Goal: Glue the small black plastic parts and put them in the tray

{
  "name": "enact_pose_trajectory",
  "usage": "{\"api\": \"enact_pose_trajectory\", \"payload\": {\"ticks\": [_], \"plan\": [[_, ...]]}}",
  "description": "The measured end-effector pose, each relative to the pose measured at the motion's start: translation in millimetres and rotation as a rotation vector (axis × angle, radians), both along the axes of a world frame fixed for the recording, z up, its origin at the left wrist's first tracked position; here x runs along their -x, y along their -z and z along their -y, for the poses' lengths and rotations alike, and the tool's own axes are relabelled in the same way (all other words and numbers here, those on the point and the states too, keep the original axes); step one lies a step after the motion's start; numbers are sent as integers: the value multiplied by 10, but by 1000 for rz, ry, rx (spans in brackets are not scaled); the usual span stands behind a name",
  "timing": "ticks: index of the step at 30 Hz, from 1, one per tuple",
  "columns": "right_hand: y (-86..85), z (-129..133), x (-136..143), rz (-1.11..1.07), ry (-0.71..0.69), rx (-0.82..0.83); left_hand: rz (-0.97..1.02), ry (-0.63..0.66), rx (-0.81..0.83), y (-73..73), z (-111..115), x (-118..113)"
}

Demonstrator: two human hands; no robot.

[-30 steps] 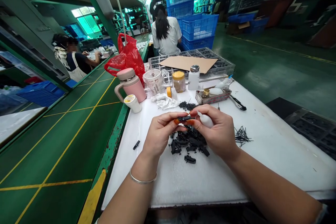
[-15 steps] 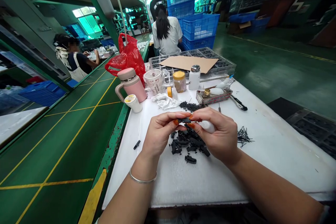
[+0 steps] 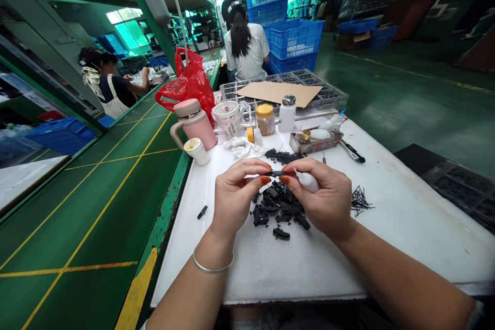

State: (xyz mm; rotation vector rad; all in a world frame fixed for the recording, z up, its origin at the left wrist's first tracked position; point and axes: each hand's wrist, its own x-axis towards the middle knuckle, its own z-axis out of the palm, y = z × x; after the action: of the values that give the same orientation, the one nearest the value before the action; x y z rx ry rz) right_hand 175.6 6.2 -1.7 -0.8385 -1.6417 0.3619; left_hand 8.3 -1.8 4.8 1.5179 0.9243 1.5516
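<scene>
The left hand (image 3: 234, 196) and right hand (image 3: 327, 196) are nearly closed in pinches above a white tabletop (image 3: 294, 273), where a heap of black parts (image 3: 280, 205) lies beneath them. The right hand holds a bottle (image 3: 308, 182) (white and rounded) within its curled fingers. A black piece (image 3: 276, 174) is gripped by both hands' fingertips, one hand at each end, over the heap.

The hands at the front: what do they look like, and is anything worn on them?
The left hand and right hand are human and gloveless, with glossy orange-brown nails. A thin silver bangle circles the left wrist. A blurred cloth edge shows far along the right forearm.
</scene>
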Motion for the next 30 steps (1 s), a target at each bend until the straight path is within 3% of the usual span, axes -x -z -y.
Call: {"api": "enact_pose_trajectory", "payload": {"ticks": [15, 30], "plan": [[-19, 4, 4, -48, 14, 101, -17, -8, 15, -12, 4, 7], [-4, 8, 6, -36, -2, 80, -26, -50, -8, -42, 26, 3]]}}
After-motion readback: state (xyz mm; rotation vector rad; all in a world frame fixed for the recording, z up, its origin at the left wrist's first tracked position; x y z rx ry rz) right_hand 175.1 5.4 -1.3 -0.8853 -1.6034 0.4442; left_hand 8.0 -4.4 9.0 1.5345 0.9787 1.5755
